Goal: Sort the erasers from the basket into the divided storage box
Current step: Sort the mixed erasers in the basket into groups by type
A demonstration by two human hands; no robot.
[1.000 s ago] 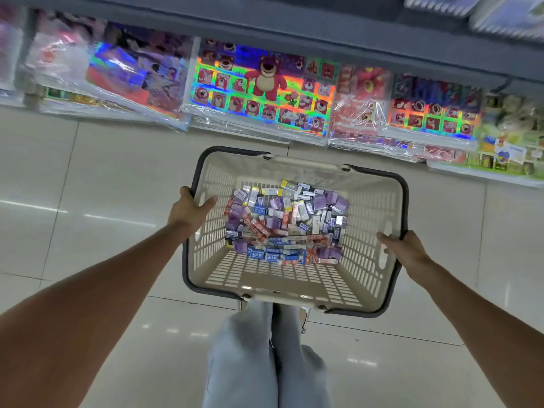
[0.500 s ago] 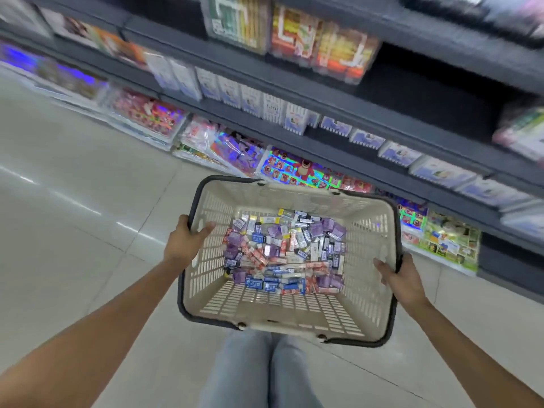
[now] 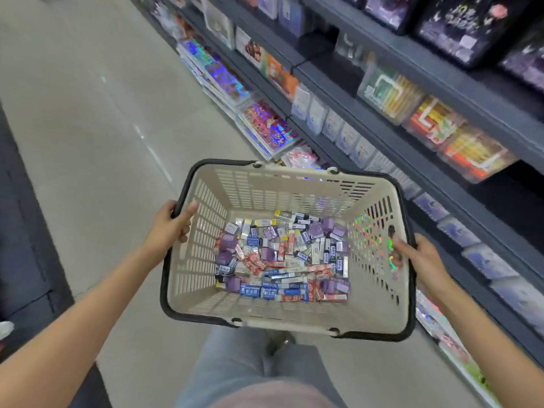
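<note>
Basket [image 3: 265, 189] held level over floor [image 3: 88, 128], long axis left to right; left hand [image 3: 170, 228] grips left rim, right hand [image 3: 418, 257] grips right rim; erasers [image 3: 282, 257] heaped loose on basket bottom, pointing every way; shelves [image 3: 412, 119] alongside at right.

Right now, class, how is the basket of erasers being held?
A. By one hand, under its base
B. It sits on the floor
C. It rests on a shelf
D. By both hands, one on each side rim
D: the left hand and right hand each grip a side rim of the basket, with the erasers piled inside.
</note>
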